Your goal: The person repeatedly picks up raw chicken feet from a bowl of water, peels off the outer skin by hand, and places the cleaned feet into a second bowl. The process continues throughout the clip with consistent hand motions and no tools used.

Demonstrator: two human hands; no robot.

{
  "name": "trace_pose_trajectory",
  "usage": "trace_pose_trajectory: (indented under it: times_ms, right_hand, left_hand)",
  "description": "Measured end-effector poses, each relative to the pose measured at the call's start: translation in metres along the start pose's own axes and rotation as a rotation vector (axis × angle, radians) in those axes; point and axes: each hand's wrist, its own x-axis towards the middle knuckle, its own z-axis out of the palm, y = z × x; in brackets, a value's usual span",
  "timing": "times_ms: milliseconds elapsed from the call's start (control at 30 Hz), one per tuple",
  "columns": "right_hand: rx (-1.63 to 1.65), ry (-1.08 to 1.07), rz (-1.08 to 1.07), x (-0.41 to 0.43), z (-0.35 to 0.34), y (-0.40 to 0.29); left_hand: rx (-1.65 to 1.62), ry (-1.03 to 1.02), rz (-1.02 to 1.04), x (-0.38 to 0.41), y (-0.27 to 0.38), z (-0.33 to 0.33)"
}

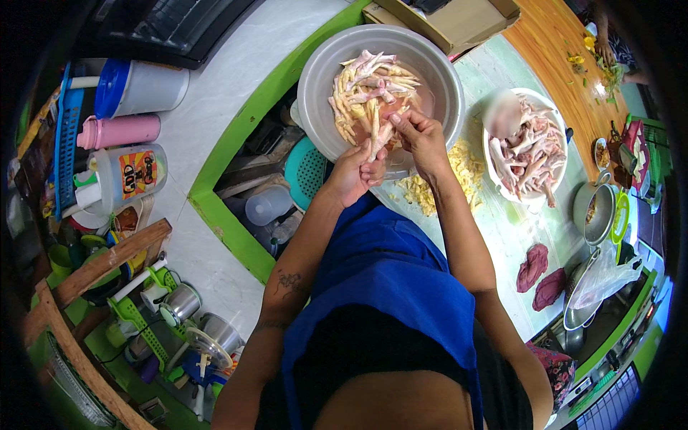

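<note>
Over the near part of a large grey basin (317, 59), both my hands are on one chicken foot (382, 138). My left hand (357, 171) grips its lower end. With thumb and fingers, my right hand (422, 137) pinches its upper side. Many chicken feet (371, 80) lie heaped in the basin, in pinkish water. Just right of the basin, partly under my right forearm, is a pile of yellow peeled skins (465, 174) on the pale table. Farther right stands a white bowl (487, 156) heaped with pinkish chicken feet (529, 145).
A cardboard box (473, 24) sits beyond the basin. Two dark red cloths (532, 260) lie on the table, near a metal pot (580, 207). At top right, another person's hand (606, 52) is by some greens. Below left, a green-framed opening (215, 188) holds a teal strainer (305, 172).
</note>
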Motion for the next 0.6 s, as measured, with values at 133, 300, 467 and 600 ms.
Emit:
trace_pose_trajectory:
  times_ms: [133,300,467,600]
  right_hand:
    - [0.069,0.138,-0.060,0.011,-0.002,0.014]
    - [-0.039,0.138,-0.102,0.023,-0.031,0.000]
    - [-0.345,-0.087,-0.041,0.010,-0.046,-0.001]
    - [-0.226,-0.236,-0.040,-0.015,-0.019,0.011]
  left_hand:
    - [0.058,0.064,-0.027,-0.004,-0.004,0.005]
    - [-0.014,0.189,0.007,-0.019,-0.021,0.001]
    - [0.095,0.182,0.041,-0.020,-0.005,-0.001]
    - [0.321,0.132,-0.043,-0.009,0.002,0.004]
